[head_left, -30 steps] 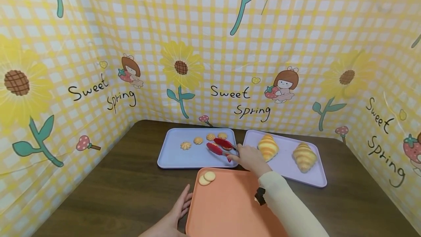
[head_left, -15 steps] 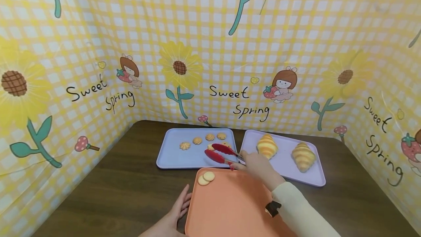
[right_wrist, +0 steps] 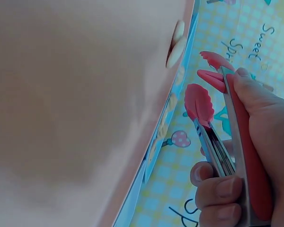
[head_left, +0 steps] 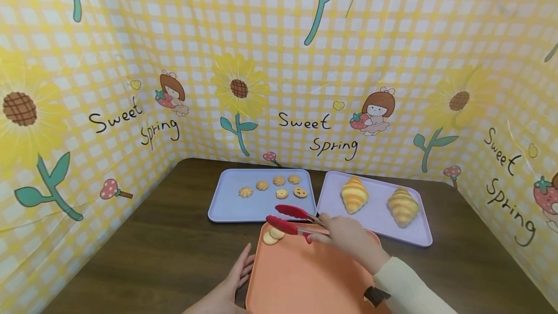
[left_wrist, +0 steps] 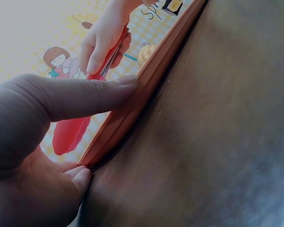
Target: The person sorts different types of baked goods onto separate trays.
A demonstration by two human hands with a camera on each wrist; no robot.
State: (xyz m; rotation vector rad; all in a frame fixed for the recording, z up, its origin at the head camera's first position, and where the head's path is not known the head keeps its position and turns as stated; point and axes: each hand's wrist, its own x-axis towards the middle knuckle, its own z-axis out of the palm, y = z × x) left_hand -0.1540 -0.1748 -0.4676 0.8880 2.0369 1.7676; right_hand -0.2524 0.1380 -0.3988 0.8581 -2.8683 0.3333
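Note:
My right hand (head_left: 348, 236) grips red-tipped metal tongs (right_wrist: 239, 142) by the handles, fingers curled round them. The tong tips stand apart with nothing between them, over the far edge of the orange tray (head_left: 314, 275). In the head view they partly overlap two pale round cookies (head_left: 271, 237) in that tray's far left corner. My left hand (head_left: 233, 275) rests against the orange tray's left side, fingers extended along it. In the left wrist view its thumb (left_wrist: 90, 97) lies across the rim, with the other fingertips touching the rim lower down.
Behind the orange tray lies a blue tray (head_left: 235, 210) with several small cookies (head_left: 261, 185). Right of it, a lilac tray (head_left: 375, 224) holds two croissant-shaped breads (head_left: 355, 196). A patterned cloth (head_left: 279, 62) surrounds the dark wooden table (head_left: 144, 251).
My right hand has drawn the tongs back from the blue tray's cookies toward me, over the orange tray's far edge. The cookies they covered now show. My left hand stays in place.

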